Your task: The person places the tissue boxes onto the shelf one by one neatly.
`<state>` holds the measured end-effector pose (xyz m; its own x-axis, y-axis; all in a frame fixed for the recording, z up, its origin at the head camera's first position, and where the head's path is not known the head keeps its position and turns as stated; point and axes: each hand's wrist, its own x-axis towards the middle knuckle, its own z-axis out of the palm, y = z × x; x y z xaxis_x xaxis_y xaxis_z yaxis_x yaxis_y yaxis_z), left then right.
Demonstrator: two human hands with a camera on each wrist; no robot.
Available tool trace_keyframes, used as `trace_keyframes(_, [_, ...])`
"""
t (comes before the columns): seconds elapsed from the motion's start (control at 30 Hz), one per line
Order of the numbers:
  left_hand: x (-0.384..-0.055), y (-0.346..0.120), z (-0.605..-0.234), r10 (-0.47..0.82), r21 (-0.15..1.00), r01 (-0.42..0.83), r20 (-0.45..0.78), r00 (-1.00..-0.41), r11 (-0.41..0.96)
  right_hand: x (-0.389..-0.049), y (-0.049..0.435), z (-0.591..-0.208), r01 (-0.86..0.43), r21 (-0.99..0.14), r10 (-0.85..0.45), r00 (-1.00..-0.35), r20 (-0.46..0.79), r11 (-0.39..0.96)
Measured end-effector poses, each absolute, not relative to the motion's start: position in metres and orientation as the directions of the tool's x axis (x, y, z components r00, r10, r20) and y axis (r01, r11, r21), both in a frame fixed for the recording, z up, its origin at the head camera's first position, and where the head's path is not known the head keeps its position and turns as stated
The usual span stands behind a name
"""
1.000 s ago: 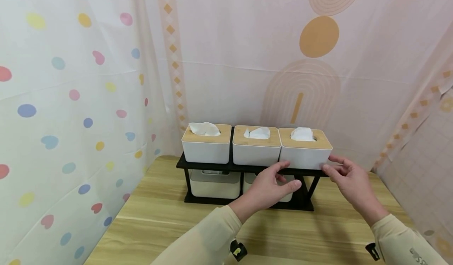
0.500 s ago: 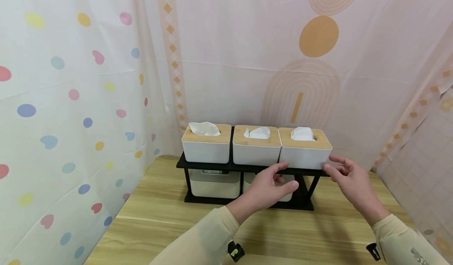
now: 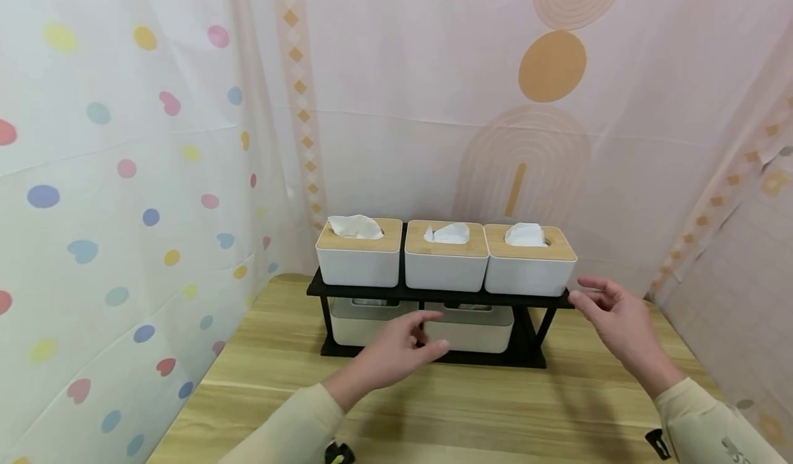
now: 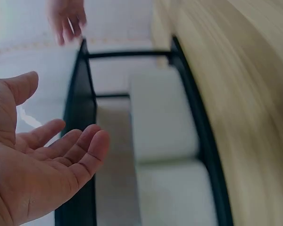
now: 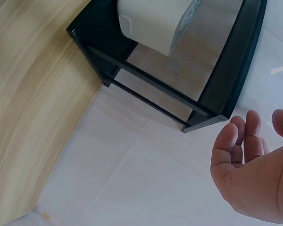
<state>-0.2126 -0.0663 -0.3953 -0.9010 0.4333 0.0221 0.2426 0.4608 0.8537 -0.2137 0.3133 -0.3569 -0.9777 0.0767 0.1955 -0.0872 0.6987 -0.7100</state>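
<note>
Three white tissue boxes with wooden lids stand in a row on the top tier of a black two-tier rack: left box, middle box, right box. White tissue pokes from each slot. On the lower tier sit two more boxes, lower left and lower right. My left hand hovers before the rack, fingers loosely bent, holding nothing; the left wrist view shows its palm. My right hand holds nothing beside the rack's right end; whether a fingertip touches it I cannot tell.
The rack stands toward the back of a wood-grain table. A pale patterned curtain hangs behind it, and a dotted curtain hangs on the left.
My left hand has moved left and down, away from the front of the right box, uncovering the lower right box. The right hand has drawn slightly away from the right box.
</note>
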Motion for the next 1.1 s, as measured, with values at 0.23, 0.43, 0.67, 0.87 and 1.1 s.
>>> trace_keyframes(0.23, [-0.207, -0.150, -0.420, 0.301, 0.769, 0.239, 0.064, -0.951, 0.593, -0.209, 0.337, -0.364, -0.179, -0.660, 0.077, -0.937, 0.340, 0.730])
trace_keyframes(0.43, [-0.201, -0.228, -0.429, 0.174, 0.673, 0.159, 0.046, -0.984, 0.722, -0.201, 0.340, -0.369, -0.299, -0.410, -0.042, -0.847, 0.529, 0.862])
trace_keyframes(0.67, [-0.203, -0.285, -0.429, 0.078, 0.564, 0.103, 0.068, -0.995, 0.819, -0.213, 0.302, -0.384, -0.587, 0.048, -0.440, -0.548, 0.711, 0.808])
trace_keyframes(0.87, [-0.204, -0.296, -0.430, 0.066, 0.564, 0.075, 0.037, -0.997, 0.823, -0.222, 0.294, -0.393, -0.612, 0.128, -0.506, -0.498, 0.704, 0.780])
trace_keyframes(1.1, [-0.211, -0.300, -0.431, 0.079, 0.512, 0.102, 0.065, -0.995, 0.853, -0.220, 0.292, -0.392, -0.616, 0.116, -0.504, -0.505, 0.701, 0.779])
